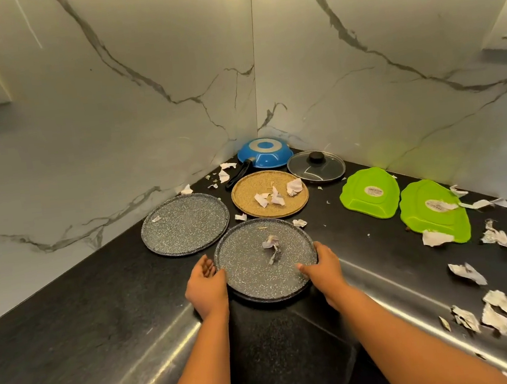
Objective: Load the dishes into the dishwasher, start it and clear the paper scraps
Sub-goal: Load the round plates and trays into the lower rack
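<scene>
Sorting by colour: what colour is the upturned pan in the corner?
The pan is blue; head view shows it.

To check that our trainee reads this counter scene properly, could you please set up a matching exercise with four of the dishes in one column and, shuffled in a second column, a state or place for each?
Things
1. blue pan
2. glass lid
3. tan plate
4. near grey plate

States
A. gripped at its rim by the left hand and the right hand
B. upside down in the wall corner
C. three white paper scraps lie on it
D. lies flat, black knob on top

Pairs: 1-B, 2-D, 3-C, 4-A
</scene>
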